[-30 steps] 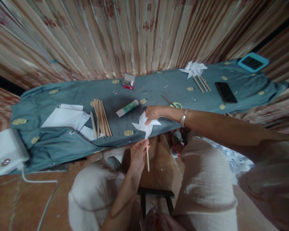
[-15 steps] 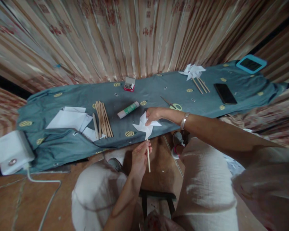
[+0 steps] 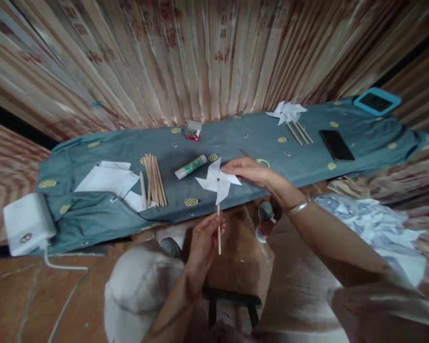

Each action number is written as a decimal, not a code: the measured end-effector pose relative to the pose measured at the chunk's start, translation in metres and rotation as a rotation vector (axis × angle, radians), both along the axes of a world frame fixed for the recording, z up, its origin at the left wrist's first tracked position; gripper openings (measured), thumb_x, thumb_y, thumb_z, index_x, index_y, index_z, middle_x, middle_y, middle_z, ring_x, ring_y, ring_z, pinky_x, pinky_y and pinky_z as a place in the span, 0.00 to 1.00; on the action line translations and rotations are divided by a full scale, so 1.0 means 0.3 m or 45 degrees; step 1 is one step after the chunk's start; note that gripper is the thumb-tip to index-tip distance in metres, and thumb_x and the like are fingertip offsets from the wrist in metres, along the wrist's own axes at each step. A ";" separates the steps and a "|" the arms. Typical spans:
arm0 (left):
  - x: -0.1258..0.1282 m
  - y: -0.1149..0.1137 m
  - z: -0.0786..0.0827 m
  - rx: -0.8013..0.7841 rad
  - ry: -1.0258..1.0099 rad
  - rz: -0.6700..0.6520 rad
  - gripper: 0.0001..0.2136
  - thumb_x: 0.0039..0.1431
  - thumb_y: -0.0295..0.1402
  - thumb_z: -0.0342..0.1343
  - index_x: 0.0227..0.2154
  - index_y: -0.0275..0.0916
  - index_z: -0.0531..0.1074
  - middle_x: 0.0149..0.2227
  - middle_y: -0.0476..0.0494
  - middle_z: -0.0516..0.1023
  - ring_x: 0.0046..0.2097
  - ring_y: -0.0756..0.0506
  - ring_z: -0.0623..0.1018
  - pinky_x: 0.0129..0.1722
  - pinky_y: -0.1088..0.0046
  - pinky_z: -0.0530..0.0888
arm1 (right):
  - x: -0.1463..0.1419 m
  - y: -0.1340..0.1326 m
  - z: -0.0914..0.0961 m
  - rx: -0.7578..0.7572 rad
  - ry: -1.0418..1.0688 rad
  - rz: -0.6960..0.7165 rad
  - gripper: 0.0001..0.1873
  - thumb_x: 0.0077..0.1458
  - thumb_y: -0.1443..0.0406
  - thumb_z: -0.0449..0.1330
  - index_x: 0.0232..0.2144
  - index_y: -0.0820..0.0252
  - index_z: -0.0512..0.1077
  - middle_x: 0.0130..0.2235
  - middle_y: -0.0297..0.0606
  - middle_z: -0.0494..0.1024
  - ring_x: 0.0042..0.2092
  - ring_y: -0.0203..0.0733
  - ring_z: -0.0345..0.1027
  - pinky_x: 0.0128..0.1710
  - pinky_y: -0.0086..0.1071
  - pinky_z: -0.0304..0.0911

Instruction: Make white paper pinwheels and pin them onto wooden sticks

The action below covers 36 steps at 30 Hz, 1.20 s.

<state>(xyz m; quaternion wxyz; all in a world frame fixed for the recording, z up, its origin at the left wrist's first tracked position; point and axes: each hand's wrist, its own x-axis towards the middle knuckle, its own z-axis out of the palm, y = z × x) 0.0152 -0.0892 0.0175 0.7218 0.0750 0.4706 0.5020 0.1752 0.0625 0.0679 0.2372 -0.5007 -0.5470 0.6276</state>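
My left hand (image 3: 206,233) pinches the thin wooden stick (image 3: 219,240) of a white paper pinwheel (image 3: 216,186), which stands upright at the table's front edge. A round metal pin head shows at the pinwheel's centre. My right hand (image 3: 248,170) is beside the right-hand blades, fingers stretched out and their tips at the paper; I cannot tell whether they press on it. Behind this hand lie scissors (image 3: 263,162), mostly covered. A glue stick (image 3: 191,166) with a green label lies to the left of the pinwheel.
Left on the cloth-covered table (image 3: 178,209) are several wooden sticks (image 3: 155,181) and white paper sheets (image 3: 105,178). A small open box of pins (image 3: 193,132) stands at the back. Finished pinwheels (image 3: 288,112), a phone (image 3: 336,145) and a blue-framed device (image 3: 377,101) are right. Paper scraps (image 3: 379,228) lie lower right.
My right hand has drawn back from the pinwheel's centre to its right side, uncovering the metal pin head. My left hand still holds the stick. The view has shifted slightly.
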 end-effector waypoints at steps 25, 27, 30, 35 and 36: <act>0.027 0.313 0.043 0.187 0.216 0.009 0.21 0.21 0.39 0.77 0.24 0.36 0.82 0.26 0.48 0.81 0.26 0.55 0.74 0.26 0.81 0.73 | 0.006 -0.033 -0.029 0.328 0.401 -0.743 0.21 0.31 0.49 0.74 0.22 0.57 0.77 0.20 0.29 0.75 0.22 0.30 0.64 0.26 0.26 0.61; 0.021 0.319 0.046 0.185 0.218 0.021 0.22 0.20 0.39 0.77 0.24 0.36 0.82 0.26 0.48 0.81 0.26 0.55 0.74 0.27 0.80 0.73 | -0.006 -0.034 -0.028 0.329 0.418 -0.739 0.21 0.31 0.49 0.74 0.22 0.57 0.77 0.20 0.29 0.75 0.22 0.30 0.64 0.26 0.27 0.61; 0.017 0.330 0.044 0.202 0.237 0.025 0.22 0.20 0.39 0.77 0.24 0.36 0.82 0.25 0.48 0.81 0.25 0.55 0.74 0.28 0.80 0.73 | -0.027 -0.032 -0.027 0.326 0.439 -0.732 0.21 0.31 0.49 0.74 0.21 0.57 0.76 0.20 0.30 0.76 0.23 0.30 0.65 0.26 0.27 0.61; 0.012 0.352 0.025 0.274 0.325 0.041 0.18 0.26 0.36 0.75 0.26 0.37 0.82 0.24 0.48 0.81 0.26 0.54 0.74 0.30 0.79 0.71 | -0.054 -0.029 -0.032 0.309 0.456 -0.699 0.21 0.33 0.48 0.73 0.21 0.57 0.76 0.22 0.32 0.79 0.23 0.31 0.66 0.28 0.27 0.62; 0.011 0.357 0.020 0.294 0.349 0.042 0.18 0.27 0.36 0.75 0.27 0.38 0.82 0.24 0.48 0.81 0.26 0.54 0.74 0.30 0.78 0.70 | -0.058 -0.028 -0.034 0.301 0.458 -0.691 0.20 0.33 0.48 0.73 0.21 0.57 0.76 0.22 0.32 0.79 0.24 0.31 0.67 0.28 0.28 0.62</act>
